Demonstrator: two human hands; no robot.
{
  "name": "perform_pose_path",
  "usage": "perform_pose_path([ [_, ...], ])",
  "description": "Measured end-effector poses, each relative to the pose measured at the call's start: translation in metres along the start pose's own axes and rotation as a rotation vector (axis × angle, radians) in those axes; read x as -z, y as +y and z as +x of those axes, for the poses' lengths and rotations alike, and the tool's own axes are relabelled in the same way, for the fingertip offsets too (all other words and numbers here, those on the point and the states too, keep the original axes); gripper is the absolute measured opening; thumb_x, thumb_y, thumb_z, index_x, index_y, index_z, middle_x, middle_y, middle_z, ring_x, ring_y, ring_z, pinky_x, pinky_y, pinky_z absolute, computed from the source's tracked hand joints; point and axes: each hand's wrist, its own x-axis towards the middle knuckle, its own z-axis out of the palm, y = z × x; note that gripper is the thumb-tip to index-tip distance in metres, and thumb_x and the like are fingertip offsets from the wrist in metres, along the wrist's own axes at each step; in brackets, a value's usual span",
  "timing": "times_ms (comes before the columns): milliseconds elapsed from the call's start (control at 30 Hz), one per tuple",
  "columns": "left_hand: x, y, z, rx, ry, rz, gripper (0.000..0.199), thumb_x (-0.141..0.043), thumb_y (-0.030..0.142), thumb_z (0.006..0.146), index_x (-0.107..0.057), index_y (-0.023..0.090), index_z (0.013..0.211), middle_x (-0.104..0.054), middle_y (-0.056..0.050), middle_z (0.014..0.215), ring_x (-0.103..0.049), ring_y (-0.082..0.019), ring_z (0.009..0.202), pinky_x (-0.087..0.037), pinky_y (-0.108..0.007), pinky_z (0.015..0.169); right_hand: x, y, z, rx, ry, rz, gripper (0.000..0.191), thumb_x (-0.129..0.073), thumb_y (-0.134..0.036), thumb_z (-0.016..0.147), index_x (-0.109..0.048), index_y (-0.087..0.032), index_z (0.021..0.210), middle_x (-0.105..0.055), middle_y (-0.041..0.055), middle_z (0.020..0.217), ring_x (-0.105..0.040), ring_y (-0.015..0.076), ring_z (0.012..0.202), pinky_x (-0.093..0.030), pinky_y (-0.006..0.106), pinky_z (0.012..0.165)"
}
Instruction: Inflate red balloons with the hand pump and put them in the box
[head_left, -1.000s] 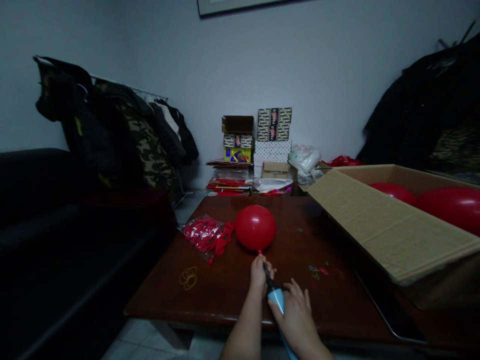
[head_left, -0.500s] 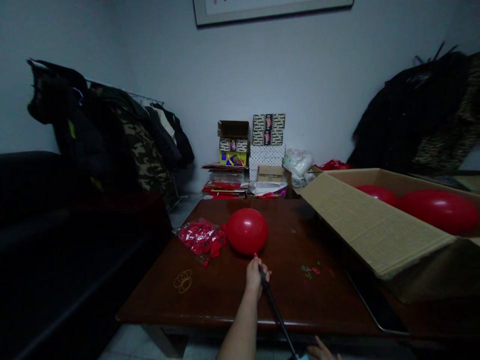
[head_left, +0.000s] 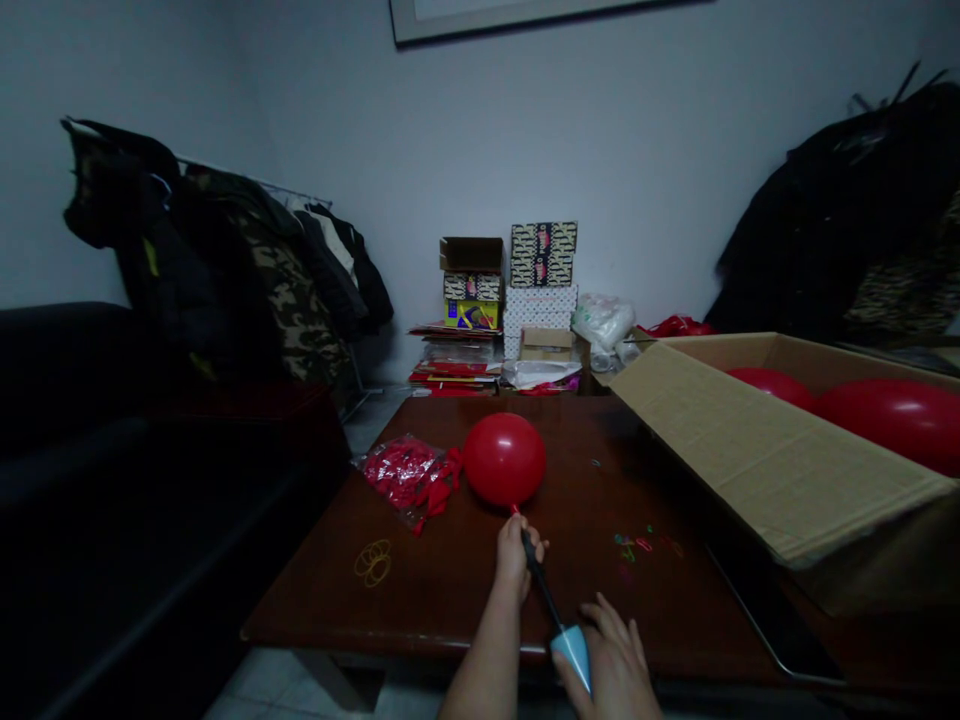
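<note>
A round, inflated red balloon (head_left: 505,461) sits over the middle of the table, its neck pointing toward me. My left hand (head_left: 516,552) is closed around the black front end of a hand balloon pump, right at the balloon's neck. From there a black rod (head_left: 550,597) runs back to the pump's light blue part (head_left: 572,654). My right hand (head_left: 611,660) is on that blue part, thumb on its left side and several fingers stretched along its right. A clear bag of uninflated red balloons (head_left: 409,472) lies just left of the inflated one.
Yellow rubber bands (head_left: 373,563) lie at the table's left, small coloured bands (head_left: 634,543) at the right. Beside a dark flat tablet-like device (head_left: 772,610), an open cardboard box (head_left: 780,450) holds red balloons (head_left: 892,415). Stacked boxes (head_left: 541,310) stand behind the table (head_left: 450,610).
My right hand has come up from the bottom edge with the pump's blue part, which is now closer to my left hand. Less black rod shows. My left hand keeps its hold at the balloon's neck.
</note>
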Motion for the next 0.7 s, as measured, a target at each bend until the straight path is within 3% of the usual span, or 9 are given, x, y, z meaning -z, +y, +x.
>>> perform_pose_path([
  [167,-0.001,0.002,0.003,0.001,0.017,0.009,0.045,-0.058,0.061,0.066,-0.035,0.022,0.064,-0.041,0.011,0.038,-0.034,-0.006,0.027,-0.042,-0.027,0.049,0.011,-0.023,0.039,0.009,0.036,0.024,0.048,-0.037,-0.048,0.083,-0.062,-0.014,0.106,-0.051,0.0132,0.125,-0.031,0.031,0.129,-0.016,0.055,0.106],
  [300,-0.002,0.004,0.003,-0.015,0.013,0.04,0.047,-0.055,0.063,0.066,-0.034,0.022,0.063,-0.041,0.011,0.037,-0.033,-0.006,0.025,-0.04,-0.026,0.046,0.007,-0.03,0.048,-0.008,0.035,0.005,0.048,-0.039,-0.046,0.081,-0.061,-0.012,0.107,-0.053,0.0144,0.123,-0.031,0.0312,0.128,-0.016,0.055,0.106],
  [500,-0.001,-0.002,-0.001,-0.049,-0.006,0.074,0.042,-0.054,0.06,0.07,-0.036,0.022,0.065,-0.042,0.01,0.039,-0.035,-0.006,0.025,-0.04,-0.026,0.045,-0.003,-0.017,0.025,0.006,0.072,-0.037,0.046,-0.039,-0.048,0.083,-0.063,-0.014,0.103,-0.055,0.0139,0.121,-0.034,0.0314,0.127,-0.018,0.055,0.105],
  [633,0.002,-0.003,-0.001,-0.049,0.001,0.065,0.041,-0.053,0.058,0.072,-0.036,0.021,0.065,-0.042,0.01,0.038,-0.034,-0.006,0.025,-0.042,-0.027,0.048,-0.022,0.009,-0.005,0.064,0.094,-0.06,0.053,-0.043,-0.058,0.079,-0.063,-0.016,0.104,-0.058,0.0139,0.119,-0.041,0.0333,0.122,-0.024,0.058,0.102],
  [700,0.002,-0.003,-0.001,-0.056,-0.002,0.06,0.041,-0.053,0.058,0.071,-0.036,0.021,0.064,-0.042,0.01,0.038,-0.034,-0.006,0.025,-0.042,-0.027,0.049,-0.032,0.025,-0.026,0.063,0.142,-0.104,0.048,-0.05,-0.058,0.075,-0.066,-0.019,0.098,-0.06,0.0121,0.116,-0.044,0.0343,0.119,-0.027,0.058,0.101],
])
